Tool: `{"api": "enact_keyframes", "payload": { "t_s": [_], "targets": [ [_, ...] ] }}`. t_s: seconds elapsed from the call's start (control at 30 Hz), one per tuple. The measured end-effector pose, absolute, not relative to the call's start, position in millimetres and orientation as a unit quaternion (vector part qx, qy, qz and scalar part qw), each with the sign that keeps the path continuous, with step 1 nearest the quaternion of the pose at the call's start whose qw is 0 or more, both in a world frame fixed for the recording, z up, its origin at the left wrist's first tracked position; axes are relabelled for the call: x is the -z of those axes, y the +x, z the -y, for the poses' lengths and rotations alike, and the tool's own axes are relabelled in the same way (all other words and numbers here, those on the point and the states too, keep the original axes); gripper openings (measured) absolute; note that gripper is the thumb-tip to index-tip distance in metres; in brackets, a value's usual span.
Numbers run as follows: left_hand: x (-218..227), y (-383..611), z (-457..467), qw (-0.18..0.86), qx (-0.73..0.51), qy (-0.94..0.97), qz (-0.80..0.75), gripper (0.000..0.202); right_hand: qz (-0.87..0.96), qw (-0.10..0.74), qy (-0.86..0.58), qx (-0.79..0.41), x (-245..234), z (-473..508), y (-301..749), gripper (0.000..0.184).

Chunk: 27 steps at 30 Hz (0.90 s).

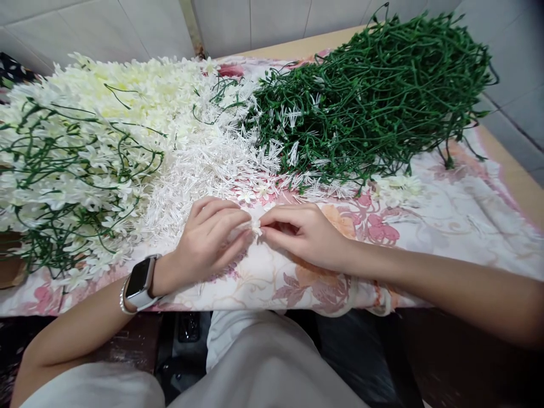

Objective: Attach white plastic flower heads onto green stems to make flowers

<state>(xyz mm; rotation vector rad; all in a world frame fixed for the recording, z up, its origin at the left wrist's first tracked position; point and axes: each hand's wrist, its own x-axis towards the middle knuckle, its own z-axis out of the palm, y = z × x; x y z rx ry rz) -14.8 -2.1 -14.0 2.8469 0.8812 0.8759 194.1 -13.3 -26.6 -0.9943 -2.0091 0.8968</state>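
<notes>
My left hand (215,235) and my right hand (308,232) meet over the front of the table, fingertips almost touching. Between them is a small white artificial flower (256,228), pinched by the fingers of both hands; much of it is covered by the fingertips. Just beyond my hands lies a heap of white plastic stamens (199,164), with a few loose white petals (246,196) at its near edge. Green plastic stems (374,96) form a large tangled pile behind my right hand.
A tall heap of cream-white cloth flowers (140,90) stands at the back left. In front of it lie white flowers on green stems (85,175). A flowered cloth (459,226) covers the table. More petals (395,190) rest at the right. A tiled wall (280,22) closes the back.
</notes>
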Motion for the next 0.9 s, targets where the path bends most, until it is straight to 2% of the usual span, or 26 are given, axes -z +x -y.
{"api": "enact_keyframes", "payload": {
  "t_s": [0.13, 0.37, 0.7, 0.9],
  "targets": [
    [14, -14, -1, 0.017, -0.284, 0.892, -0.351, 0.025, 0.806, 0.350, -0.359, -0.313, 29, 14, 193, 0.011],
    [23, -13, -5, -0.010, -0.098, 0.919, -0.381, 0.026, 0.851, 0.341, -0.302, -0.260, 32, 15, 191, 0.015],
    [24, -14, -5, 0.026, -0.134, 0.914, -0.381, 0.029, 0.859, 0.324, -0.341, -0.204, 38, 13, 194, 0.016],
    [23, -14, -5, 0.016, -0.146, 0.913, -0.382, 0.026, 0.838, 0.336, -0.369, -0.221, 35, 16, 195, 0.015]
  ]
}}
